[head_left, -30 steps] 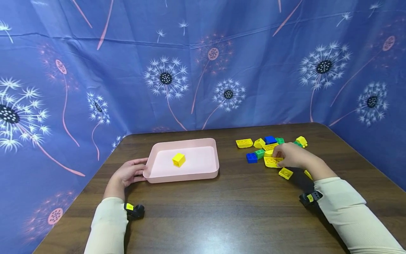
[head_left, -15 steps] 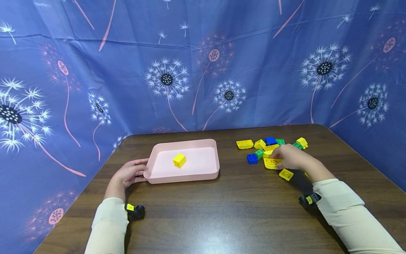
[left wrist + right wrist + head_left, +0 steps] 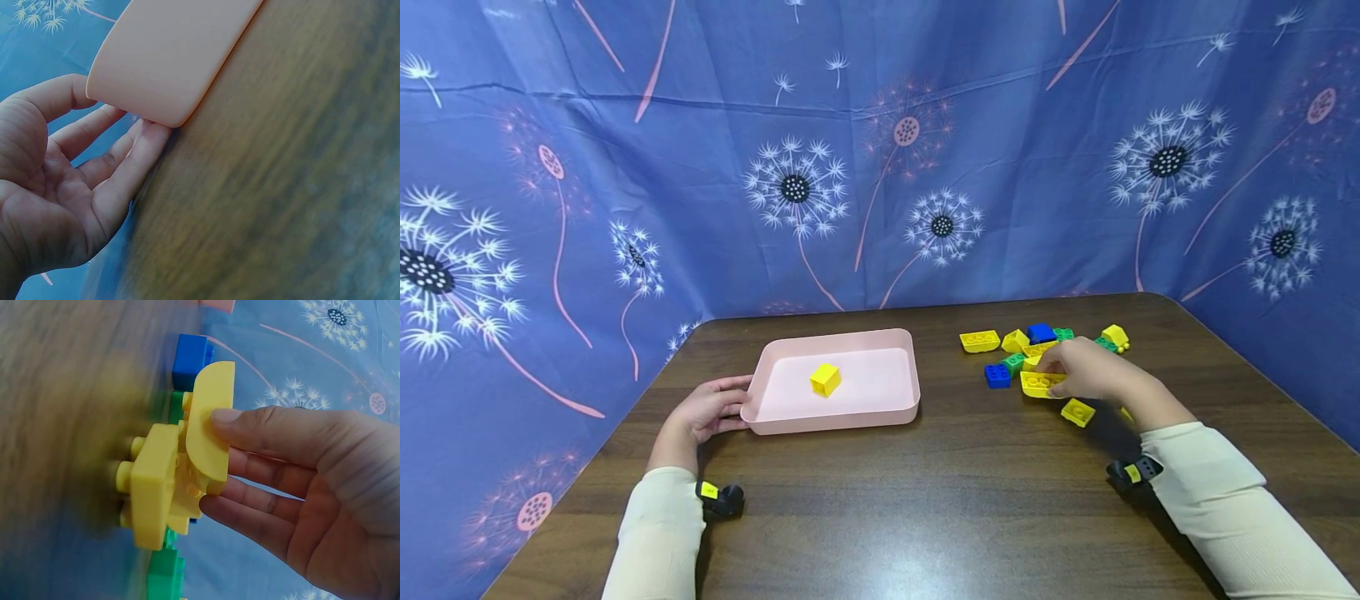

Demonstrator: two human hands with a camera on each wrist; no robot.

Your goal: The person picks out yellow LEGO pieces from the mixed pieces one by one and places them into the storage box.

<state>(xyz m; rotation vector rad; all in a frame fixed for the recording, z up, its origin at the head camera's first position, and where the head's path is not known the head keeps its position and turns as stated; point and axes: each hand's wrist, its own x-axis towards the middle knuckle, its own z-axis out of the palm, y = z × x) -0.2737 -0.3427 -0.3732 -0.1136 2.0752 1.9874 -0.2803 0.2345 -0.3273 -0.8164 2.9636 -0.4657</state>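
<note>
My right hand (image 3: 1086, 369) pinches a yellow curved toy building block (image 3: 211, 419), thumb on its smooth side. This block (image 3: 1037, 385) is above the near part of a loose pile in the head view. Beside it in the right wrist view is another yellow block (image 3: 156, 487) with studs. At the left, my left hand (image 3: 711, 408) touches the short side of a shallow pink tray (image 3: 835, 422). Its fingertips lie against the tray's corner (image 3: 162, 75) in the left wrist view, fingers loosely extended. One yellow block (image 3: 825, 380) lies inside the tray.
The pile has a blue block (image 3: 997, 376), a green block (image 3: 1013, 363) and several yellow ones, including a yellow block (image 3: 980, 342) at its left. A flat yellow block (image 3: 1078, 412) lies nearest the front. A blue patterned cloth (image 3: 880, 167) hangs behind the brown table (image 3: 865, 508).
The yellow curved block in my right hand has shifted slightly left. My left hand and the tray hold their places.
</note>
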